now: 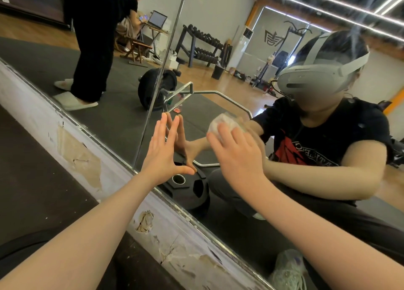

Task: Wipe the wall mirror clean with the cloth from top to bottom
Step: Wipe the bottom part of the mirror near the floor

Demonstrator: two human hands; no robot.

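Cloth (218, 121) beyond right hand (238, 156) fingers (220, 134) — against mirror (122, 114), left hand (162, 152) flat

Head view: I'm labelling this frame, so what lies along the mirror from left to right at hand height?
Peeling wall strip → mirror seam → left hand flat on the mirror → cloth → right hand pressing it.

Bright, even light; wide-angle edge warp
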